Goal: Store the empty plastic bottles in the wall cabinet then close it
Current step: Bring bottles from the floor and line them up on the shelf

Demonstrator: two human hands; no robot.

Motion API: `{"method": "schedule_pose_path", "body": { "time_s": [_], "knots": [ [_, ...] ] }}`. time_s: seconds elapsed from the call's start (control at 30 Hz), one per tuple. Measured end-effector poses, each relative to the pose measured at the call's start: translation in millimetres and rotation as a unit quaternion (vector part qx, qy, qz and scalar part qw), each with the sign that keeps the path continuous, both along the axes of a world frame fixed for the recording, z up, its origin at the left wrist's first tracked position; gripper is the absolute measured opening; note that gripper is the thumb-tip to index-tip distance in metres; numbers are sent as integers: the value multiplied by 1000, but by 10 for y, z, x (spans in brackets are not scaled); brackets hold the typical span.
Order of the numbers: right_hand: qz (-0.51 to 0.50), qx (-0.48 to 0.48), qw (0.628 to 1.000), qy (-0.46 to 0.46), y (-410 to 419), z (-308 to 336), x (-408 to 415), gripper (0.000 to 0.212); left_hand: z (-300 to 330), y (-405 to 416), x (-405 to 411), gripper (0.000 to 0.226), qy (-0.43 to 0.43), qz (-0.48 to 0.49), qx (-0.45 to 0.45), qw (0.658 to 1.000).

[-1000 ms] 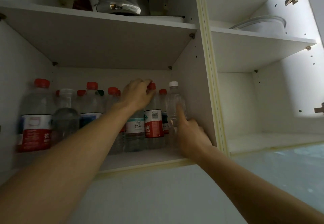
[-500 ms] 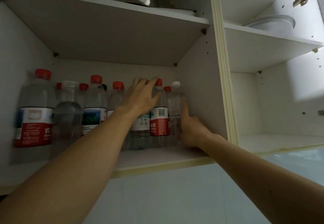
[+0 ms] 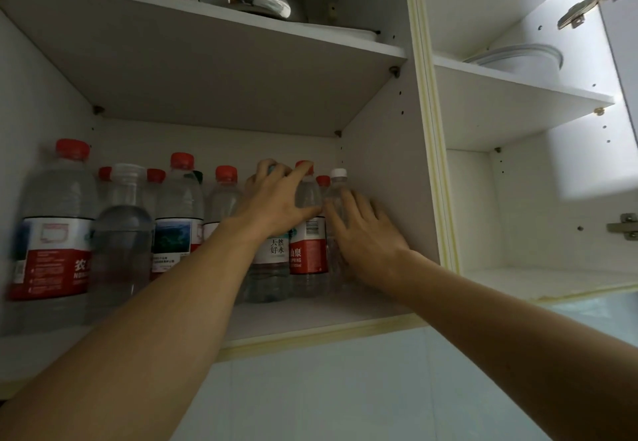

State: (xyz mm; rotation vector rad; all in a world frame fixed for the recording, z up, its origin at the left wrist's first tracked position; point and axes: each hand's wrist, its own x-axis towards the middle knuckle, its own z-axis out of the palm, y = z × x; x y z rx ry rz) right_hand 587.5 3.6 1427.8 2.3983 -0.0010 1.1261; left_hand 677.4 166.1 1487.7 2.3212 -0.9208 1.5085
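Right hand point(image 3: 367, 233) now flat, fingers spread, against white-capped bottle point(image 3: 336, 199).
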Motion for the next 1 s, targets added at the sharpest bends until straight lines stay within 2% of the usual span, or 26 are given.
{"method": "schedule_pose_path", "body": {
  "time_s": [0.13,0.4,0.53,0.6,0.7,0.8,0.9,1.0],
  "knots": [
    [1,35,999,21,-63,11,43,122,-5,10,3,84,-5,-1,2,1000],
    [11,36,999,8,-89,-15,28,121,-19,20,29,85,-3,-4,-2,1000],
    [49,56,997,-7,-45,-1,-161,122,-13,17,9,85,-11,7,-4,1000],
    [95,83,992,-27,-24,-40,-319,108,-11,5,-33,83,-26,17,-7,999],
    [161,120,977,-67,-48,-166,-611,76,-31,-24,-182,73,-48,24,-9,999],
    [206,132,963,-111,-176,-350,-937,47,-94,-64,-468,64,-34,10,-30,999],
    [263,150,942,-145,-353,-604,-1232,31,-258,-120,-882,56,-14,-26,-49,998],
    [310,159,925,-152,-611,-934,-1443,25,-539,-230,-1384,46,2,-93,-62,994]
  ]
}}
